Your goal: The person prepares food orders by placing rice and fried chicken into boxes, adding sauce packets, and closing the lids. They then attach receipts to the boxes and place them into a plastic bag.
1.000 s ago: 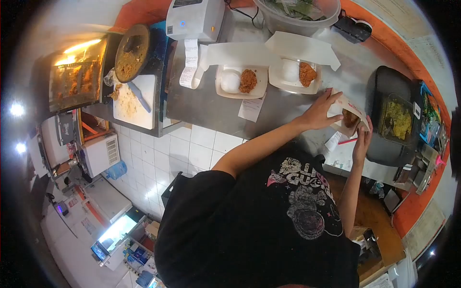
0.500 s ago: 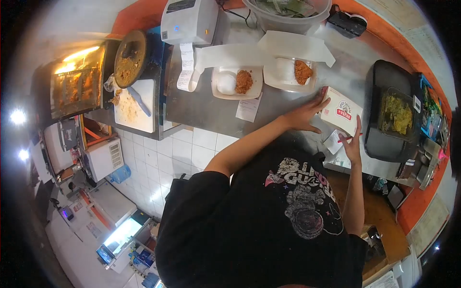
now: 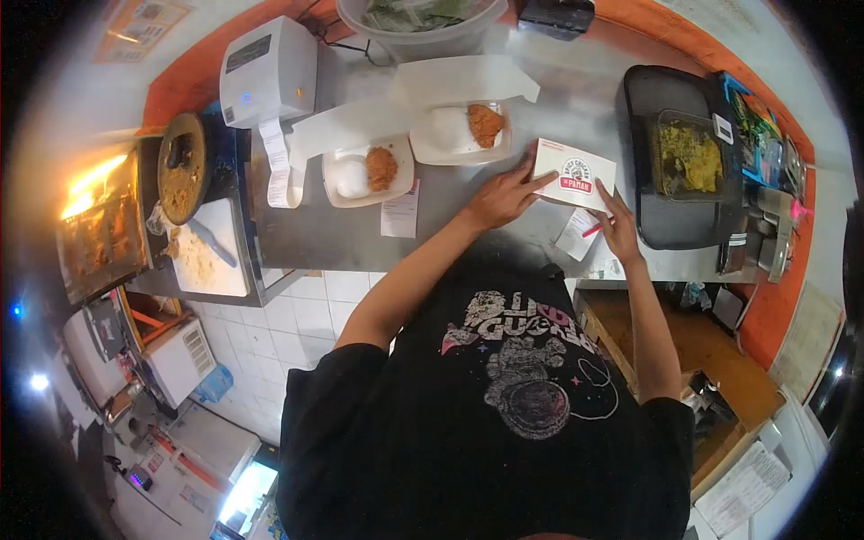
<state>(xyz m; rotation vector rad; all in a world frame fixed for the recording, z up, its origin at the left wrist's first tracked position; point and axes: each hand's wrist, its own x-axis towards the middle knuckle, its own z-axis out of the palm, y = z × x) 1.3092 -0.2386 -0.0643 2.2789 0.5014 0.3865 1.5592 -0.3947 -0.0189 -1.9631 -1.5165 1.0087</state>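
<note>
A closed white cardboard food box [image 3: 574, 175] with a red and black printed logo sits between my hands at the counter. My left hand [image 3: 500, 196] grips its left side, fingers along the edge. At the lower right corner, my right hand [image 3: 621, 230] holds the box with fingertips on its side. A thin red stick, probably a pen [image 3: 591, 230], pokes out from my right fingers above a paper slip [image 3: 576, 236]. To the left stand two open food boxes, one nearer [image 3: 346, 200] and one farther [image 3: 439, 160], each with white rice and a brown fried piece.
A receipt printer [image 3: 270, 72] trails paper beside the open boxes. Another slip [image 3: 400, 212] lies below them. On the right, a black tray [image 3: 646, 225] bears a clear container [image 3: 688, 157] of yellow-green food. A plastic tub [image 3: 423, 40] stands behind; a knife [image 3: 212, 241] rests on a cutting board [image 3: 209, 270].
My head view has shifted, so the counter items appear farther left. Both hands stay on the closed box, which now lies more level, with my right fingers at its lower corner.
</note>
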